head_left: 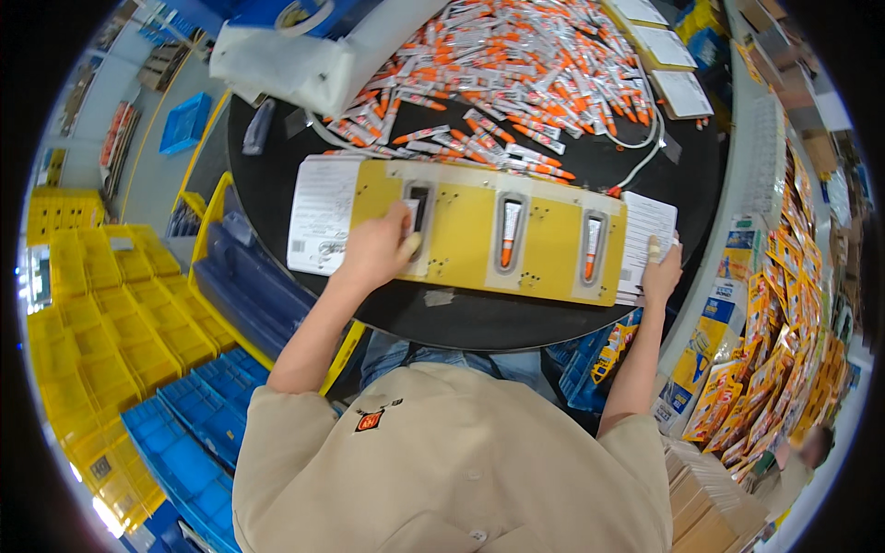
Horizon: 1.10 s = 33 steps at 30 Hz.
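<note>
A long yellow board point(461, 221) lies across the round black table in front of me, with three clear-rimmed oval slots. Small white tubes with orange caps lie in the middle slot point(510, 230) and the right slot point(591, 249). At the left slot point(419, 207), my left hand point(376, 247) is closed in a pinch on a small white tube point(411, 214), partly covered by the fingers. My right hand point(662, 273) grips the right edge of a stack of printed cards point(645, 230), a pale wrap on one finger. More printed cards point(318, 207) stick out at the board's left end.
A large heap of orange-capped tubes point(516, 69) covers the table's far side. A white plastic bag point(277, 69) lies at far left, and a white cable point(656, 138) curves at right. Yellow crates point(111, 304) and blue crates point(198, 415) stand left; packaged goods point(756, 323) stand right.
</note>
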### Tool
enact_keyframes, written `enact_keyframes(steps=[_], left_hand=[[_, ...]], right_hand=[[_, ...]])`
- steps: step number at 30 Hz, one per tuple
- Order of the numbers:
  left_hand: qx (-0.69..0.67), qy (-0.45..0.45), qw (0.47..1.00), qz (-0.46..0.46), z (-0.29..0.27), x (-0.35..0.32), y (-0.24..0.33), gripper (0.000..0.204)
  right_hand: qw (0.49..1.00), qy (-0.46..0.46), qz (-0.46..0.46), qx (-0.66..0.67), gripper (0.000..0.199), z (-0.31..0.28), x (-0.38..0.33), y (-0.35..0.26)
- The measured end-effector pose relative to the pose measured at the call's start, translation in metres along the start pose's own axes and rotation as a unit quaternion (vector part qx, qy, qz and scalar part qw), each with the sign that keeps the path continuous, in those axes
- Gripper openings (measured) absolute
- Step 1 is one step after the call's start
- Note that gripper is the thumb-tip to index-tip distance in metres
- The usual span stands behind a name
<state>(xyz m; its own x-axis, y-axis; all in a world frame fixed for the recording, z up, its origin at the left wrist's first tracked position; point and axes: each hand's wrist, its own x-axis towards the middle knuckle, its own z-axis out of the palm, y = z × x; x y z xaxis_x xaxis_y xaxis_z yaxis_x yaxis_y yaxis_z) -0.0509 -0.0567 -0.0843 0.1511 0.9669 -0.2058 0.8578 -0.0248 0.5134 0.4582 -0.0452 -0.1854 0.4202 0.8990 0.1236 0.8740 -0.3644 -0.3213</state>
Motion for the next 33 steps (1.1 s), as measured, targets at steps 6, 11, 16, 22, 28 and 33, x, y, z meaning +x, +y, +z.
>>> enact_keyframes(steps=[6, 11, 16, 22, 28, 33], left_hand=[[-0.045, -0.051, 0.997, 0.022, -0.001, 0.006, -0.020, 0.030], [0.111, 0.357, 0.924, -0.078, -0.024, -0.002, -0.102, 0.079], [0.125, 0.249, 0.947, -0.160, -0.020, -0.003, -0.136, 0.080], [-0.105, 0.275, 0.949, -0.115, -0.076, -0.035, -0.068, 0.059], [-0.097, 0.177, 0.978, -0.053, -0.020, -0.040, -0.016, 0.052], [0.114, 0.223, 0.968, 0.020, 0.036, -0.029, -0.014, 0.050]], right_hand=[[0.979, 0.173, -0.105, 0.012, 0.037, 0.008, -0.009, -0.010], [0.989, 0.131, 0.067, 0.015, 0.030, -0.079, -0.025, -0.072], [0.950, 0.138, -0.037, 0.277, 0.031, -0.116, -0.092, -0.169], [0.954, -0.005, -0.043, 0.298, 0.025, -0.017, -0.138, -0.242], [0.928, 0.028, -0.090, 0.360, 0.046, -0.016, -0.128, -0.222], [0.992, 0.018, -0.113, 0.059, 0.042, -0.037, -0.120, -0.165]])
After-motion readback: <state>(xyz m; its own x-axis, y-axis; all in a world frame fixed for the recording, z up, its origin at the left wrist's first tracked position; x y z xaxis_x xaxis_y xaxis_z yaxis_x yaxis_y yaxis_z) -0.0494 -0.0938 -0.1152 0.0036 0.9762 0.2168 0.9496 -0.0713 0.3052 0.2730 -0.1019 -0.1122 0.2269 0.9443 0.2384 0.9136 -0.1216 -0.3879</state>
